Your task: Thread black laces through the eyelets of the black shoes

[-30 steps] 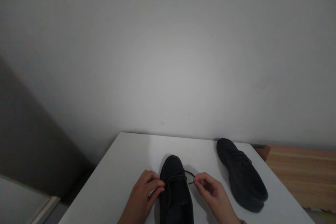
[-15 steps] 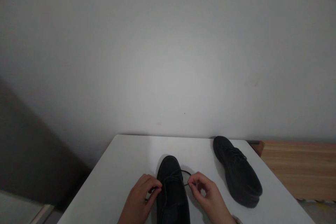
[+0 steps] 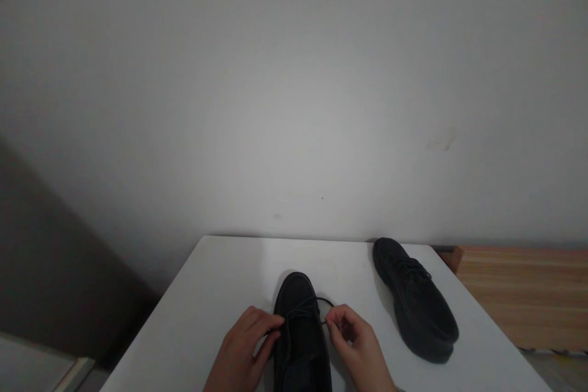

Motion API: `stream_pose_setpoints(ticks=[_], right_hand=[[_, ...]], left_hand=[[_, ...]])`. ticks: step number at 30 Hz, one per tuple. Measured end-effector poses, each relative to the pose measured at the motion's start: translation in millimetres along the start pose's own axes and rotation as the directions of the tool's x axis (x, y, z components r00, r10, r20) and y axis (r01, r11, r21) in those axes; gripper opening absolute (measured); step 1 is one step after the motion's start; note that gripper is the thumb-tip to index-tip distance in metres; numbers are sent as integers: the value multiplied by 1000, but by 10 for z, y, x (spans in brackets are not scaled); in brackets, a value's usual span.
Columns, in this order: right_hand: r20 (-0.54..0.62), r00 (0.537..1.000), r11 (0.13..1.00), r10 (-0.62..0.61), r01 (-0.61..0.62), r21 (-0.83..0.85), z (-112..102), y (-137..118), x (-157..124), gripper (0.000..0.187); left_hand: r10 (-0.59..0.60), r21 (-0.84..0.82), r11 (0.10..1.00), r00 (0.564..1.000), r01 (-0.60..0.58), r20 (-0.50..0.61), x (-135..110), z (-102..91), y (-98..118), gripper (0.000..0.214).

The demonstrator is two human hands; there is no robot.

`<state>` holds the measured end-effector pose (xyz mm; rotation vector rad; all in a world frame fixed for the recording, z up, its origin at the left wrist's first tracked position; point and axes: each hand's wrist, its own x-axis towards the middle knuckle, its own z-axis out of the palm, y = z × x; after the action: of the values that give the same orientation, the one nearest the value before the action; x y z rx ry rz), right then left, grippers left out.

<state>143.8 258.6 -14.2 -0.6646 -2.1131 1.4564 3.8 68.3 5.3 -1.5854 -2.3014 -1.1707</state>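
A black lace-up shoe [image 3: 303, 343] sits on the white table, toe pointing to the wall. My left hand [image 3: 245, 346] is at the shoe's left side, with thumb and fingertips pinched at the lace by the opening. On the right, my right hand [image 3: 356, 340] pinches a black shoelace [image 3: 326, 300], which loops out from the shoe's eyelets to the fingers. The lace's ends are hidden in the fingers. The other black shoe [image 3: 416, 300] rests farther right on the table, turned at a slant, its lace in place.
The white table [image 3: 193, 306] backs against a pale wall [image 3: 294, 104]. Beyond its right edge lies a wooden board or bench [image 3: 528, 294]. At the lower left is a pale furniture edge [image 3: 41, 364] near a dark area.
My right hand has moved slightly closer to the shoe and a little lower, with the lace still pinched. My left hand has shifted barely; the shoes stay put.
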Motion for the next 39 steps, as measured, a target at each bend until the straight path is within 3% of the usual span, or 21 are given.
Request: stream_pose_setpoints(ticks=[3, 8, 11, 15, 17, 20, 23, 27, 35, 37, 39], right_hand=[[13, 1000, 1000, -19, 19, 7, 31, -8, -18, 24], [-25, 988, 984, -151, 148, -94, -43, -76, -62, 21], [76, 983, 979, -166, 173, -103, -110, -145, -113, 31], [215, 956, 952, -200, 241, -187, -143, -197, -177, 28], [246, 946, 926, -212, 275, -260, -126, -196, -191, 41], [264, 939, 888, -222, 306, -343, -80, -214, -183, 51], [291, 935, 858, -203, 313, -408, -39, -288, -154, 57], [314, 940, 795, -131, 289, -534, -15, -397, -112, 50], [298, 948, 686, -111, 290, -667, 6, -477, -34, 31], [278, 945, 700, -172, 316, -641, 10, -486, -41, 27], [254, 933, 773, -254, 353, -527, 5, -521, -53, 24]], left_hand=[[35, 62, 997, 999, -37, 35, 10, 3, 3, 21], [63, 158, 985, 997, -70, 53, 24, 6, 34, 27], [45, 133, 990, 997, -54, 69, 14, 3, 72, 27], [-5, 73, 997, 998, 0, 61, -24, 4, 150, 23], [-29, 78, 997, 999, 26, 33, -43, 20, 196, 25], [-64, 98, 993, 997, 60, 40, -46, 61, 273, 45], [-132, 81, 989, 989, 127, 63, -7, 78, 345, 45], [-203, 97, 976, 974, 194, 97, 65, 45, 402, 42], [-282, 324, 927, 920, 189, 271, 205, 100, 429, 34], [-267, 355, 920, 928, 165, 261, 226, 121, 438, 32], [-207, 333, 933, 960, 136, 189, 240, 110, 468, 29]])
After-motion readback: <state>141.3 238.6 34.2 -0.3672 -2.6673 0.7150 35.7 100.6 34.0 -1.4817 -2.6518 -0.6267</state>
